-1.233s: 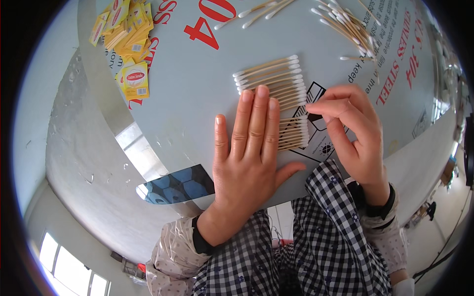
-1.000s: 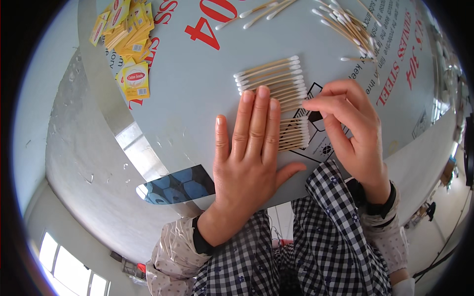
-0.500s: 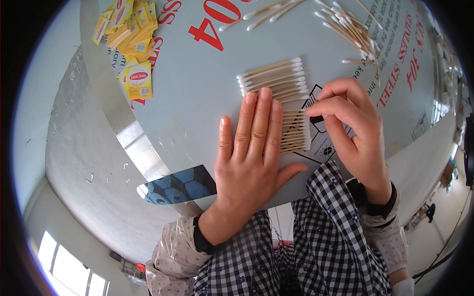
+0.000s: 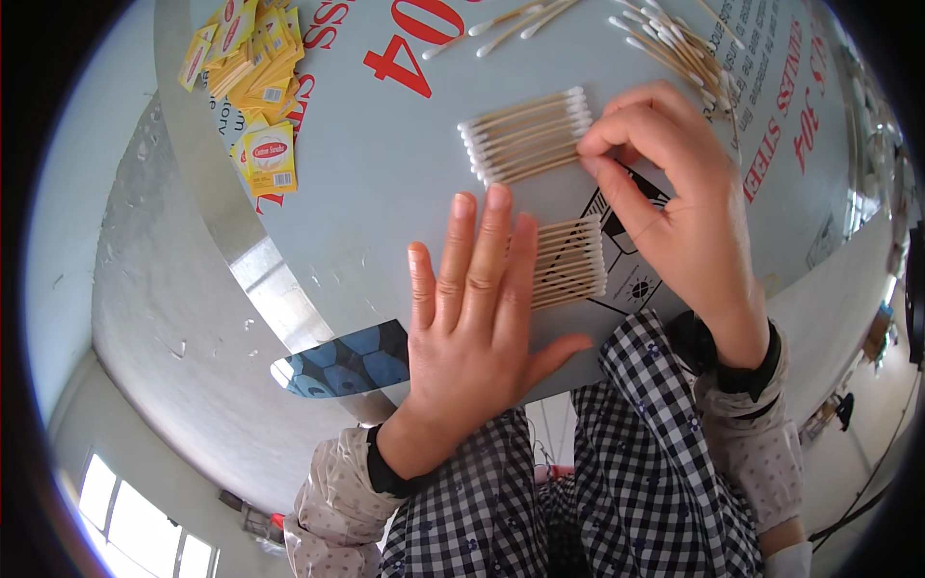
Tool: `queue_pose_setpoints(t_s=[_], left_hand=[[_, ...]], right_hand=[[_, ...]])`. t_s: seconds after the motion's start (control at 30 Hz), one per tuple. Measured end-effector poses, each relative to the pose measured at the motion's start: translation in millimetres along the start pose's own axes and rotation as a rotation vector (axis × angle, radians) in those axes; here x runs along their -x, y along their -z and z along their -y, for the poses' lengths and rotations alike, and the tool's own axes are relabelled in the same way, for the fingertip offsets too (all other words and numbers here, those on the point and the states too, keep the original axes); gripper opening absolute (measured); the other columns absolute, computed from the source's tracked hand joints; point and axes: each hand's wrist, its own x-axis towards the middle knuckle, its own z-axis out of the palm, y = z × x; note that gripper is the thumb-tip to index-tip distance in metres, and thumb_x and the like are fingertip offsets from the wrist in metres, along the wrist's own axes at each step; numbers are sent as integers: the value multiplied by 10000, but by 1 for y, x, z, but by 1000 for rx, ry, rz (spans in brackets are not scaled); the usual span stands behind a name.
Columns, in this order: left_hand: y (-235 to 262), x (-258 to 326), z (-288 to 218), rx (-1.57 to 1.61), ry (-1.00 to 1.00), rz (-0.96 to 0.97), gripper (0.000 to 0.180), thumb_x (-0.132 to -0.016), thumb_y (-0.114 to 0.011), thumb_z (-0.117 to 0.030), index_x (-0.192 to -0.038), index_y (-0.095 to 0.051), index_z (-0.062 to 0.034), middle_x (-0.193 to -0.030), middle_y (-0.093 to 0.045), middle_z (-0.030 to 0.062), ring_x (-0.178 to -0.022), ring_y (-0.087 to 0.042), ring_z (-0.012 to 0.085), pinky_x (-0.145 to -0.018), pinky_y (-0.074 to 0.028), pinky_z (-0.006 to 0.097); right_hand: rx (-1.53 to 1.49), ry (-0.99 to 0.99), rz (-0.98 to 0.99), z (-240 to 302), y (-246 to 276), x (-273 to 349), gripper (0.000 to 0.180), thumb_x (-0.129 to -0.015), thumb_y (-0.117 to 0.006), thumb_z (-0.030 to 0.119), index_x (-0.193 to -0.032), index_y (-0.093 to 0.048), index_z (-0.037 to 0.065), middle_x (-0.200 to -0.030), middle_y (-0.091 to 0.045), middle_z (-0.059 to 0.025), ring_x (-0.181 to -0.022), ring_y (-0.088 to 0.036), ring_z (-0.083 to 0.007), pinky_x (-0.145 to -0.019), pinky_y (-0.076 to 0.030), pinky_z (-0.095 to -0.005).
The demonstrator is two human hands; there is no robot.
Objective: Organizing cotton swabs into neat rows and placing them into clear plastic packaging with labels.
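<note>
My left hand [image 4: 472, 308] lies flat with its fingers spread, covering the left ends of a lower row of cotton swabs [image 4: 568, 265] laid side by side. Farther up is another row of cotton swabs [image 4: 525, 133], its cotton tips lined up at both ends. My right hand [image 4: 665, 173] has thumb and index finger pinched at the right end of the nearest swab in that upper row. The swab tip there is hidden by the fingers. A gap separates the two rows.
Loose cotton swabs [image 4: 679, 48] are heaped at the far right, with a few more [image 4: 525, 21] at the far middle. Small yellow packets [image 4: 268, 154] are piled at the far left. A dark blue patterned piece [image 4: 347, 361] lies at the table's near edge.
My right hand has moved away from me to the upper row. That row now stands apart from the lower one, slightly farther off. My left hand has shifted a little left and nearer.
</note>
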Motion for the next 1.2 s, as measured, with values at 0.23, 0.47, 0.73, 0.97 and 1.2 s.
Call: queue_pose_setpoints(t_s=[0.23,0.47,0.73,0.97,1.2], left_hand=[[6,13,24,312,6,-170,866,-832,-734,-437,-1433,-379,74,-1524,-316,332,-1444,-273,483,-1162,-174,599],[-10,20,39,659,-11,-396,745,-762,-586,44,-1446,-299,111,-1485,-369,336,-1420,-310,490,-1141,-270,556],[-2,17,32,626,-26,-269,610,-739,-520,133,-1331,-376,169,-1316,-566,296,-1182,-601,423,-1086,-361,546],[-1,16,30,622,-33,-327,593,-726,-537,114,-1310,-434,134,-1158,-661,252,-1084,-639,373,-1017,-439,512],[1,30,35,503,-225,-344,188,-707,-658,-44,-888,-701,-25,-745,-569,38,-637,-569,193,-559,-451,325]], right_hand=[[-89,-24,-25,7,0,15,170,-842,-647,-106,-968,-652,9,-968,-603,-76,-785,-584,-151,-689,-477,-257],[-132,-34,-69,8,-5,37,210,-800,-634,-131,-965,-659,-4,-886,-642,-98,-796,-599,-236,-669,-485,-307],[-42,139,-18,14,-22,34,238,-783,-642,-118,-985,-676,4,-895,-657,-80,-871,-588,-270,-766,-472,-348],[-20,137,-37,17,-26,36,248,-774,-652,-107,-994,-675,7,-886,-646,-77,-850,-571,-263,-750,-463,-353],[38,179,-64,11,-28,41,224,-807,-638,-87,-1006,-677,8,-912,-648,-91,-858,-569,-271,-764,-464,-351]])
